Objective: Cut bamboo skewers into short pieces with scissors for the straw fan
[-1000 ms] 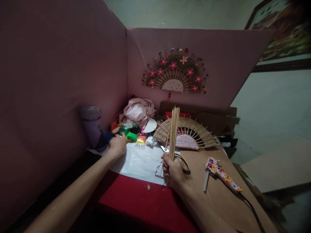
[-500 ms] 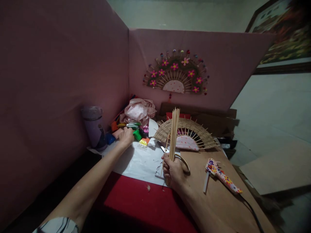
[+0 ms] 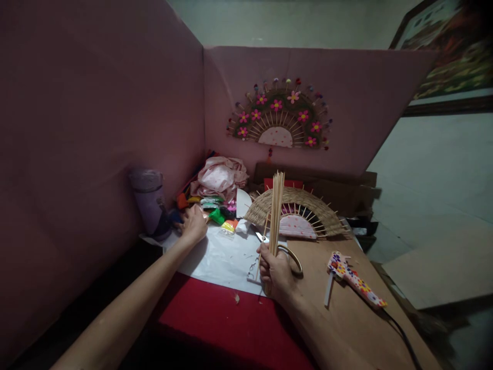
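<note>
Home craft corner: pink board backdrop [image 3: 96, 103] with finished flower fan [image 3: 279, 115] far, glue gun [image 3: 354, 280] right, clay packets [image 3: 217, 213] left, framed painting [image 3: 450, 51] on wall.

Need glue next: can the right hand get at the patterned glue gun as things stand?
Probably not yet: the right hand is shut on the skewer bundle. The glue gun lies unobstructed on bare board beside it.

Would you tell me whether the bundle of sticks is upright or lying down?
Upright: the right hand grips the stick bundle at its base, tips pointing up.
</note>
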{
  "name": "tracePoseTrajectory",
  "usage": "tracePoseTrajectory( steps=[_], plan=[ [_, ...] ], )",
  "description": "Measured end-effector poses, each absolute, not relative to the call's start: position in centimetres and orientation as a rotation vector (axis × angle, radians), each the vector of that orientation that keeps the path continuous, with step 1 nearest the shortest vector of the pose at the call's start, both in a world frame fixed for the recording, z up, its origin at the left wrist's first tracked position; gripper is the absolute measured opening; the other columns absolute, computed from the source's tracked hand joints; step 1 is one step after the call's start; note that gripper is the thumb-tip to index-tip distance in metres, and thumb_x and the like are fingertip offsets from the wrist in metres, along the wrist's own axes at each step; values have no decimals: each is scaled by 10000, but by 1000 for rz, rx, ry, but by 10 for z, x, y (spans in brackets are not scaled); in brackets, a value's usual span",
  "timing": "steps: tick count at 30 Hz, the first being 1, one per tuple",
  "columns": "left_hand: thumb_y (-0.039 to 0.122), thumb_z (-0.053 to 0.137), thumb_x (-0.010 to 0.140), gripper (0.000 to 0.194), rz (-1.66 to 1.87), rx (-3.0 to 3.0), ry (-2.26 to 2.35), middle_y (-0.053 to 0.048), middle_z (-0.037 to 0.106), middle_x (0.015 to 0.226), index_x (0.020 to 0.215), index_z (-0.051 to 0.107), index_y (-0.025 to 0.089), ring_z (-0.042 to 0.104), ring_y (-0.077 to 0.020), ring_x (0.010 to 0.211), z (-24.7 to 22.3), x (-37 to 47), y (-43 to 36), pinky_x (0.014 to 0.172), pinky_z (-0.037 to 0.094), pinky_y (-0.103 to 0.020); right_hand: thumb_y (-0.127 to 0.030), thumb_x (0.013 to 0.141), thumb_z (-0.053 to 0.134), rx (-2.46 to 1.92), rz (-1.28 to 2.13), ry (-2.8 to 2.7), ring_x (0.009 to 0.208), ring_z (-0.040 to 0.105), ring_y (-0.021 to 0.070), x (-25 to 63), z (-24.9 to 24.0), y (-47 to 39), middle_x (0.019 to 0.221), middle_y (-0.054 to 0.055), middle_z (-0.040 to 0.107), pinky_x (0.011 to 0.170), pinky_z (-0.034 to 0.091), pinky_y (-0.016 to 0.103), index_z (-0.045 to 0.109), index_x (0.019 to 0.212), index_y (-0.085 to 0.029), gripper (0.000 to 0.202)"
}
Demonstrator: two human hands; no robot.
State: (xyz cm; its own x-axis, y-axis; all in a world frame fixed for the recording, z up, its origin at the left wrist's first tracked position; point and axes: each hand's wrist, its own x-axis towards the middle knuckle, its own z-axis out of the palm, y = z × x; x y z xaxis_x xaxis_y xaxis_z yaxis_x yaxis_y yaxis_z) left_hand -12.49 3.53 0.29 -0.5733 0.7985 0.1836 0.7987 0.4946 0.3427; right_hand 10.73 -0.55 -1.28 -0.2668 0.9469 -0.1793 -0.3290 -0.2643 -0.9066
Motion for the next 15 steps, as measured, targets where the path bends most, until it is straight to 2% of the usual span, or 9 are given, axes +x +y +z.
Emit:
tracePoseTrajectory(
  steps=[2,4,9,15],
  plan=[
    [275,399,835,558,-619,-1427,-2690,-207,325,1365,1376,277,209,287,-388,1257,-5,-122,44,892,339,-561,-549,597,703,-967,1698,-955,339,208,7,107,-12,-6,437,-128,300,302,123,110,457,740,-184,463],
    [255,404,827,603,-624,-1446,-2644,-188,286,1410,1404,235,212,238,-385,1290,-10,-120,53,926,318,-568,-548,585,711,-972,1693,-948,343,212,6,106,-12,-6,439,-128,305,303,126,109,457,741,-183,472],
    [241,350,842,565,-614,-1567,-2550,-176,243,1456,1393,268,148,191,-389,1315,-15,-120,73,971,286,-571,-537,601,708,-958,1692,-969,344,213,8,106,-12,-6,445,-126,312,300,120,108,449,744,-186,459],
    [306,328,872,552,-599,-1714,-2475,-164,266,1457,1384,274,106,171,-339,1345,-16,-128,86,1024,284,-466,-543,615,696,-961,1720,-971,336,189,7,107,-13,-6,433,-132,284,297,106,110,441,742,-189,454]
  ],
)
